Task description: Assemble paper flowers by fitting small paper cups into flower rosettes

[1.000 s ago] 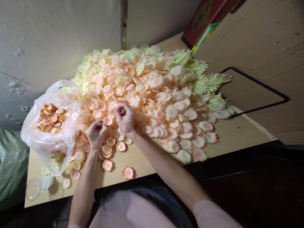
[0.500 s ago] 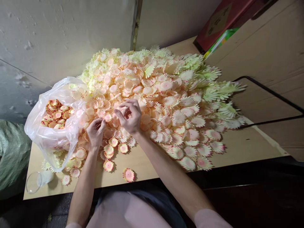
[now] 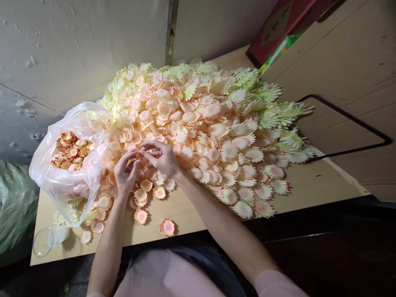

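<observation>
My left hand point(image 3: 125, 172) and my right hand point(image 3: 163, 159) meet at the fingertips above the front of a large heap of artificial flower petal discs point(image 3: 213, 109). Thumb and fingers of each hand are pinched together; whatever lies between them is too small or too hidden to make out. The discs are cream and pale pink with notched edges, some red-tipped, turning pale green toward the back and right. Just below my hands, several loose discs point(image 3: 140, 216) lie on the wooden table. One red-edged disc point(image 3: 167, 227) lies apart near the front edge.
Left of my hands stands an open, translucent plastic bag point(image 3: 46, 165) with red-edged discs point(image 3: 71, 152) inside. A clear cup point(image 3: 43, 242) lies on its side at the table's point(image 3: 192, 218) front left corner. A red box point(image 3: 272, 31), cardboard point(image 3: 349, 82) and a black metal bar point(image 3: 352, 119) are at the right.
My right hand has moved left and my left hand slightly toward it, so the fingertips now meet. The view has shifted a little.
</observation>
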The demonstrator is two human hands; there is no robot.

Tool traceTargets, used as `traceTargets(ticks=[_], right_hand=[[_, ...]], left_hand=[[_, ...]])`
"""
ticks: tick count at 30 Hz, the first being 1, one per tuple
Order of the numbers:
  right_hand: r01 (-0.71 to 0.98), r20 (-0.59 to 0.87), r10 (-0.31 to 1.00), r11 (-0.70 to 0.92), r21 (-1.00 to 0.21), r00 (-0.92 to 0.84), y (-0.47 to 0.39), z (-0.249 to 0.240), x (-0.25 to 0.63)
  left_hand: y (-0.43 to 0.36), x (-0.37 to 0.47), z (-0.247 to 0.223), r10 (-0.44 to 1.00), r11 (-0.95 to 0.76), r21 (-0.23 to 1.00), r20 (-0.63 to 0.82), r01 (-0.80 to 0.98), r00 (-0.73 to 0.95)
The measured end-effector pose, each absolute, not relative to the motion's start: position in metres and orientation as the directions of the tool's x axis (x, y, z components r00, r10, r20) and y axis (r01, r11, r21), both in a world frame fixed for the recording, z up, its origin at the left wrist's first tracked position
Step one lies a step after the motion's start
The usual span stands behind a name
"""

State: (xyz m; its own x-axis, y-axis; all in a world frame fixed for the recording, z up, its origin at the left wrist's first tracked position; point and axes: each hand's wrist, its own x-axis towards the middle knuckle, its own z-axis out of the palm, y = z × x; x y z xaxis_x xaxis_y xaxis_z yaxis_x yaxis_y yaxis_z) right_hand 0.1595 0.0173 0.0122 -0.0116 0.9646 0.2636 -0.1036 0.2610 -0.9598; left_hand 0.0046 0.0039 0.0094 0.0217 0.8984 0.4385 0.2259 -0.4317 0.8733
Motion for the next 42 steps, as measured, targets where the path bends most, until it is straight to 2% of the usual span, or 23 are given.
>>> traceTargets(ticks=[3,10,19,29,36,42], right_hand=[[-0.169,0.239,0.967,0.221,-0.960,-0.090,0.017,0.014,0.162],[-0.305,0.148,0.980,0.101,-0.947,-0.134,0.018,0.018,0.161],[-0.394,0.139,0.988,0.100,-0.913,-0.073,0.020,0.023,0.161],[-0.392,0.090,0.996,0.081,-0.916,-0.004,0.024,0.020,0.164],[-0.425,0.079,0.993,0.111,-0.898,0.091,0.029,0.017,0.164],[-0.296,0.207,0.977,0.186,-0.937,-0.041,0.025,0.015,0.163]], left_hand=[[0.003,0.002,0.012,0.888,-0.460,0.859,0.451,0.225,0.089],[0.007,0.003,0.007,0.860,-0.507,0.840,0.506,0.192,0.057],[0.005,0.004,0.003,0.889,-0.458,0.874,0.450,0.160,0.085],[0.002,0.007,0.006,0.876,-0.480,0.854,0.478,0.200,0.059],[0.005,0.006,0.004,0.853,-0.506,0.850,0.518,0.144,-0.060],[0.003,0.004,0.005,0.875,-0.464,0.873,0.478,0.154,-0.078]])
